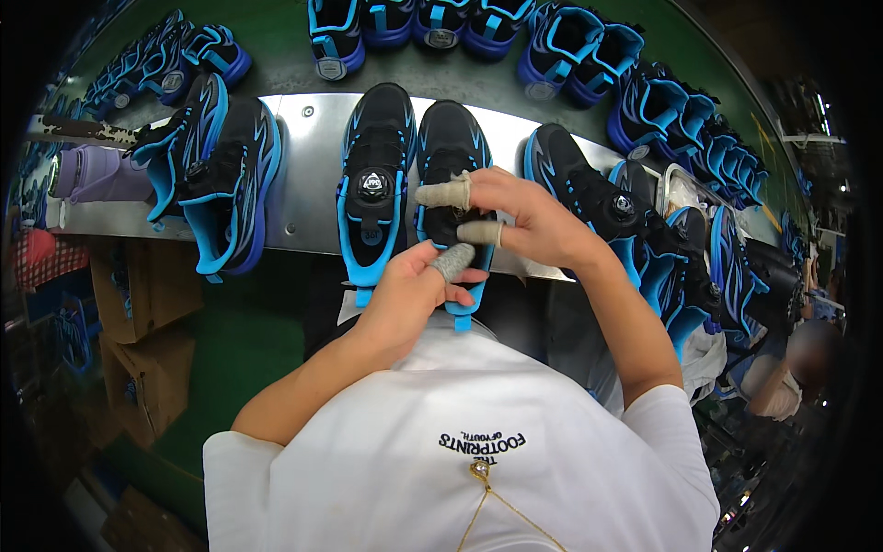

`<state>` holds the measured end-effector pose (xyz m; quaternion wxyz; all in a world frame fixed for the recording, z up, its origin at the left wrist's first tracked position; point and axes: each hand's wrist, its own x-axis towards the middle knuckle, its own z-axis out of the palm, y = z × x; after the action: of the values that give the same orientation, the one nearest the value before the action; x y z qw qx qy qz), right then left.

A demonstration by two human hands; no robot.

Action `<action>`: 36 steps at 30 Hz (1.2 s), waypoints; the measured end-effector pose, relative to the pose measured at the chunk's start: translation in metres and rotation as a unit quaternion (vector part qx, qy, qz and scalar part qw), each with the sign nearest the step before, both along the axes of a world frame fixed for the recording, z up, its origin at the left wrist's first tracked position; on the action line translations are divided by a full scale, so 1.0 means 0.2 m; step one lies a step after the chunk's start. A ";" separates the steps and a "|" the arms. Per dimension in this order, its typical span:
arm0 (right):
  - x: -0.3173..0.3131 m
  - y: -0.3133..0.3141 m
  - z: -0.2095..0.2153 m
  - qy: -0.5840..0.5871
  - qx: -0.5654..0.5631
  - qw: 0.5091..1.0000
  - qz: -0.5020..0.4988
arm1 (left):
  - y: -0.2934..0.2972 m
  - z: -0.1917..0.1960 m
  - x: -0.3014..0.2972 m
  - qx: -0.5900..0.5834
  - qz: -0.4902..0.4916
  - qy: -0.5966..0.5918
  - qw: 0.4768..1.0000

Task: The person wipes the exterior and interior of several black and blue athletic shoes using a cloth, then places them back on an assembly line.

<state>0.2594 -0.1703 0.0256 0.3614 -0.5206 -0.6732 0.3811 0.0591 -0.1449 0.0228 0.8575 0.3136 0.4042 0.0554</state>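
Directly in front of me a black sneaker (452,138) with bright blue trim points its toe away, its heel tab hanging over the metal strip's near edge. My left hand (423,285) grips its collar, the thumb wrapped in a grey finger cover. From the right, my right hand (520,212) closes around the tongue and lacing area with beige-covered thumb and forefinger. Those fingers largely hide the part where a lacing dial would show. Left of it stands the matching sneaker (379,129), untouched, its round black dial (372,187) in plain sight.
Another sneaker pair (241,175) stands to the left beside a lilac bottle (101,175). More sneakers (575,175) crowd the right end of the metal strip (308,138). Several more line the green surface (276,55) behind. Cardboard boxes (147,359) sit below left; a person (782,386) is at the far right.
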 end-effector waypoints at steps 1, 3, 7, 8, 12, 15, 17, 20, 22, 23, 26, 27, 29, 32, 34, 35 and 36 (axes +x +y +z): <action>0.01 0.00 -0.02 0.007 -0.024 1.000 0.000 | -0.02 -0.02 0.00 -0.022 0.017 -0.017 0.999; -0.03 -0.02 0.00 -0.052 0.000 0.998 -0.026 | -0.06 -0.01 0.04 -0.021 0.062 -0.022 0.998; -0.01 -0.01 0.06 -0.097 -0.002 0.993 -0.062 | -0.06 0.03 0.06 0.000 0.068 -0.013 0.998; 0.00 -0.01 0.08 -0.066 -0.021 0.995 -0.067 | -0.06 0.02 0.06 0.000 0.068 -0.012 0.998; 0.03 -0.03 0.00 -0.025 -0.048 0.999 -0.006 | -0.08 -0.02 0.07 -0.050 0.070 -0.063 0.994; -0.01 -0.02 0.01 -0.022 -0.026 0.998 -0.056 | -0.08 -0.03 0.06 -0.064 0.079 -0.064 0.993; 0.05 -0.02 0.00 0.050 -0.056 0.997 -0.026 | -0.07 -0.03 0.05 -0.060 0.085 -0.055 0.993; 0.11 -0.02 -0.04 0.022 -0.041 0.998 0.031 | -0.07 -0.02 0.05 -0.057 0.080 -0.068 0.993; 0.07 -0.04 -0.07 0.005 -0.021 1.000 0.012 | -0.08 -0.03 0.06 -0.050 0.088 -0.063 0.993; 0.04 -0.06 -0.07 -0.047 0.005 0.999 -0.027 | -0.08 -0.03 0.06 -0.051 0.087 -0.063 0.993; -0.02 -0.09 -0.06 -0.099 0.057 0.988 -0.100 | -0.08 -0.03 0.05 -0.054 0.076 -0.064 0.994; -0.01 -0.09 -0.02 -0.062 0.010 0.993 -0.096 | -0.08 -0.03 0.05 -0.054 0.080 -0.067 0.993; 0.04 -0.06 -0.05 0.009 0.008 0.997 -0.076 | -0.08 -0.03 0.05 -0.053 0.081 -0.070 0.993; 0.05 -0.08 -0.07 -0.002 0.014 0.999 -0.051 | -0.08 -0.05 0.04 -0.058 0.060 -0.076 0.994; -0.01 -0.13 -0.06 -0.093 0.046 0.987 -0.121 | -0.08 -0.06 0.04 -0.065 0.061 -0.084 0.992; -0.03 -0.15 -0.08 -0.125 0.046 0.980 -0.149 | -0.09 -0.06 0.05 -0.064 0.060 -0.083 0.993; -0.05 -0.16 -0.09 -0.157 0.046 0.971 -0.176 | -0.10 -0.05 0.06 -0.059 0.079 -0.069 0.993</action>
<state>0.2503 -0.2026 0.0085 0.3358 -0.6672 -0.6361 0.1935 0.0712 -0.1641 0.0137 0.8933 0.2254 0.3697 0.1203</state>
